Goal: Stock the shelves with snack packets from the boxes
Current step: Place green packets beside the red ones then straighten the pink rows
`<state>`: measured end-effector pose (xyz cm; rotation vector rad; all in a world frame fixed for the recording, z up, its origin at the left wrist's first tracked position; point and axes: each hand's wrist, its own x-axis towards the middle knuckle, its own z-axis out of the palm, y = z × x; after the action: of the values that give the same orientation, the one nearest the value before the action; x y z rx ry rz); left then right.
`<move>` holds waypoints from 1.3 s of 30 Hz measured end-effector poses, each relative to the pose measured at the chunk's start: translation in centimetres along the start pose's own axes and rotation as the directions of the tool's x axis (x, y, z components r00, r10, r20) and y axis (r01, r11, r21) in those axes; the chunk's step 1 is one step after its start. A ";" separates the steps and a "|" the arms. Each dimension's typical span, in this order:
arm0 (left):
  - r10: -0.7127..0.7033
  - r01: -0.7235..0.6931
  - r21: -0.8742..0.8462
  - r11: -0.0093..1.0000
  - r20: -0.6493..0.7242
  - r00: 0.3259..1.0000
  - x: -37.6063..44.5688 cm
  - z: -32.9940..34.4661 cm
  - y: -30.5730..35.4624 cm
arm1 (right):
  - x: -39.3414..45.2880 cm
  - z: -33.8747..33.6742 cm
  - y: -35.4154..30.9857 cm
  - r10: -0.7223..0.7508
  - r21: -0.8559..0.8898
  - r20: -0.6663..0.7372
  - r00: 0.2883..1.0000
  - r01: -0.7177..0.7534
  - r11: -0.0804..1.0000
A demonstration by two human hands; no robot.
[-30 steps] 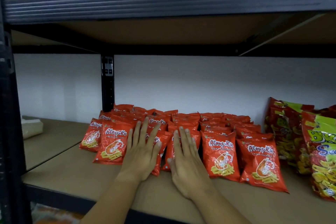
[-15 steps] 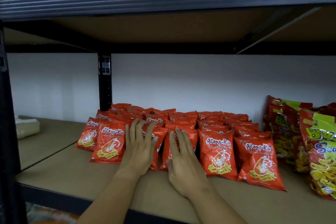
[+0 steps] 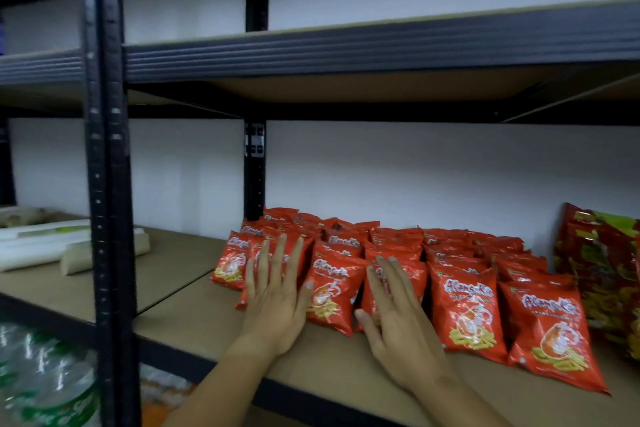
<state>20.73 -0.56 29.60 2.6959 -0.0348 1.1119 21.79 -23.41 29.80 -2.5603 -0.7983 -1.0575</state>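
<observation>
From the head camera, the red snack packets (image 3: 464, 315) lie in overlapping rows on the brown shelf (image 3: 194, 319), leaning back toward the white wall, with bigger red-and-green bags (image 3: 602, 274) just beside them on the right. The left hand (image 3: 277, 302) lies flat with fingers straight and spread against the front packets on the left of the stack; the right hand (image 3: 394, 319) is likewise flat and open against a packet nearer the middle. Neither hand grips anything. No box is in view (so the source of further packets cannot be placed).

This looks like squaring up the front row. The packets are slick, puffed and only propped on each other, so a push that is too hard or uneven would likely buckle a row or slide packets back into a heap. The front right packet (image 3: 554, 336) sits close to the shelf's front edge; a sideways nudge could tip it off. On the neighbouring shelf to the left lie white wrapped rolls (image 3: 45, 250), well apart.
</observation>
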 end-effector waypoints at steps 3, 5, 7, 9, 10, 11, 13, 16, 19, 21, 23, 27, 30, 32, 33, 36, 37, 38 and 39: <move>-0.066 0.065 0.026 0.998 0.075 0.995 -1.1 -1.9 -4.9 | 0.6 0.7 -3.7 -0.064 0.034 -0.021 0.998 0.064 0.997; -0.176 0.175 0.014 0.984 0.131 0.976 -1.4 -2.8 -8.3 | 1.6 2.0 -7.1 -0.090 0.076 -0.006 0.996 0.090 0.993; -0.277 0.286 -0.018 0.958 0.202 0.939 -1.2 -3.3 -10.8 | 3.0 3.8 -10.4 -0.119 0.090 0.009 0.993 0.118 0.989; -0.288 0.307 -0.035 0.951 0.260 0.921 -0.6 -3.4 -12.1 | 4.6 5.6 -13.0 -0.142 0.095 0.021 0.990 0.139 0.986; -0.251 0.271 -0.035 0.962 0.286 0.925 -0.2 -3.3 -12.6 | 5.4 6.5 -13.9 -0.148 0.093 0.029 0.989 0.145 0.985; -0.195 0.218 -0.042 0.975 0.311 0.930 0.1 -3.2 -12.9 | 6.3 7.2 -14.6 -0.155 0.080 0.033 0.987 0.152 0.985; -0.080 0.108 -0.063 0.992 0.344 0.935 0.9 -2.7 -13.8 | 7.7 8.5 -15.2 -0.161 0.051 0.058 0.985 0.158 0.986; -0.010 0.029 -0.049 0.998 0.358 0.934 2.4 -1.3 -15.1 | 9.3 9.9 -14.9 -0.123 0.008 0.091 0.988 0.123 0.992; 0.023 -0.006 -0.048 0.999 0.358 0.933 3.9 0.6 -16.0 | 10.1 11.0 -14.6 -0.042 -0.013 0.141 0.989 0.045 0.999; 0.016 0.004 -0.059 0.998 0.349 0.937 4.9 1.8 -16.7 | 10.4 11.4 -14.6 -0.022 -0.014 0.148 0.989 0.025 1.000; 0.001 0.025 -0.071 0.997 0.341 0.940 5.7 2.7 -17.2 | 10.6 11.8 -14.6 -0.023 -0.011 0.151 0.988 0.025 1.000; -0.027 0.067 -0.111 0.992 0.329 0.944 6.5 3.4 -17.3 | 10.5 12.2 -14.6 -0.026 0.003 0.153 0.988 0.025 1.000; -0.003 0.049 -0.135 0.990 0.323 0.946 6.7 3.4 -17.1 | 10.6 12.4 -14.6 -0.027 0.016 0.142 0.990 0.025 1.000; 0.026 0.027 -0.162 0.986 0.314 0.949 6.6 3.1 -16.8 | 10.8 12.5 -14.5 -0.030 0.022 0.146 0.989 0.027 0.999; 0.033 0.021 -0.171 0.985 0.310 0.950 6.6 3.0 -16.7 | 10.9 12.5 -14.4 -0.034 0.018 0.146 0.989 0.032 0.999; 0.050 -0.013 -0.127 0.992 0.291 0.955 6.5 2.9 -16.7 | 11.1 12.5 -14.6 -0.049 0.001 0.133 0.990 0.050 0.999; 0.046 -0.015 -0.112 0.994 0.281 0.959 6.5 2.9 -16.7 | 11.1 12.6 -14.6 -0.055 -0.004 0.117 0.992 0.056 0.998; 0.036 -0.008 -0.102 0.995 0.272 0.962 6.5 2.9 -16.7 | 11.1 12.6 -14.7 -0.061 -0.014 0.098 0.993 0.062 0.998; 0.019 0.005 -0.088 0.996 0.263 0.965 6.3 2.9 -16.7 | 11.1 12.6 -14.8 -0.068 -0.028 0.085 0.994 0.071 0.997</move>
<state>29.01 15.47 28.75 2.7452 -0.1341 0.7271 26.92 -1.62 29.23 -2.6362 -0.9054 -0.9949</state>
